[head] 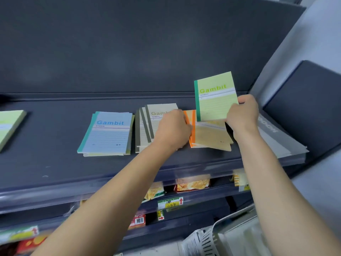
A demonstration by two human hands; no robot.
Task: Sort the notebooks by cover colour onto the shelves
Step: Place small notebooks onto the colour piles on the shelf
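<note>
While my right hand point(242, 113) grips it by the lower right edge, fingers curled round that edge, the green notebook point(215, 97) stands upright in the air, cover toward me, above the right part of the top shelf point(46, 145). Its cover is pale lime card with a darker green strip down the spine, the word "Gambit" in bright green, a white band beneath and thin ruled lines lower down; it is a slim, flat rectangle. Just below it lies the orange-spined stack point(210, 135), its matte tan covers fanned slightly out of line. My left hand point(172, 130) lies back up, fingers bent against those orange spines and touching them; whether they grip one I cannot tell, as the fingertips are hidden. It also covers part of the grey-spined stack point(145, 126), whose beige covers have slipped stepwise. Left of that, apart, sits the blue stack point(108, 133), pale blue with a teal spine, and at the far left edge another green cover point(9, 124). The shelf is dark, smooth and faintly scuffed. Flat grey sheets point(273, 133) lie at its right end. Lower down are glossy snack packets point(192, 184), a price label point(170, 202) and a white slotted basket point(208, 239).
</note>
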